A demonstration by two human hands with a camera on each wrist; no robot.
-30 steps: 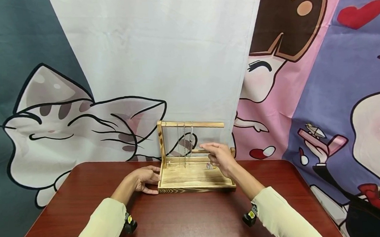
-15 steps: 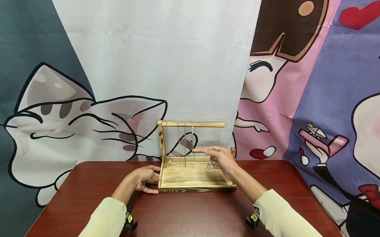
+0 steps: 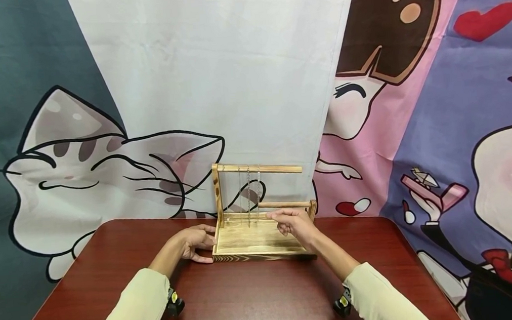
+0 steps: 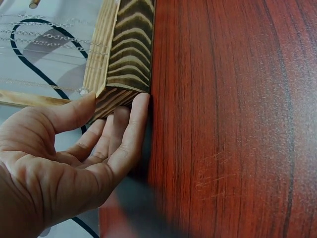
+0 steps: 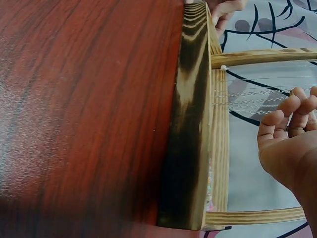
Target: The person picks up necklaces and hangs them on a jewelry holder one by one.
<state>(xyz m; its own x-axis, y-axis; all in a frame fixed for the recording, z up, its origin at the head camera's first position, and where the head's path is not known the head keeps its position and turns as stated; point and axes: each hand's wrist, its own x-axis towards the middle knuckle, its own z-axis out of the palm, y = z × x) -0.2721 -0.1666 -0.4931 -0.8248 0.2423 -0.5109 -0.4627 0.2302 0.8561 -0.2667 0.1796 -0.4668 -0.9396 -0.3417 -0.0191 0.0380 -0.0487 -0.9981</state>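
A wooden jewelry stand [image 3: 259,171] with a shallow tray base [image 3: 240,242] stands toward the back of the table. Several thin necklaces [image 3: 248,196] hang from its upper bar. My left hand [image 3: 194,242] grips the tray's left end, the thumb at the rim and the fingers along the outer side, seen closely in the left wrist view. Over the tray, my right hand [image 3: 292,224] has its index finger pointing left, close to the lower ends of the necklaces. Its other fingers are curled. I cannot tell whether a thin strand is between its fingertips.
A short lower rod [image 3: 287,204] runs to the stand's right post [image 3: 312,209]. Small colorful beads [image 5: 210,186] show inside the tray in the right wrist view. The reddish-brown table [image 3: 250,303] extends in front, and a printed cloth [image 3: 248,69] hangs behind.
My right hand has lowered from the rod's height toward the tray, and now covers the small colorful piece there. The rightmost necklace has swayed slightly. The left hand stays at the tray's end.
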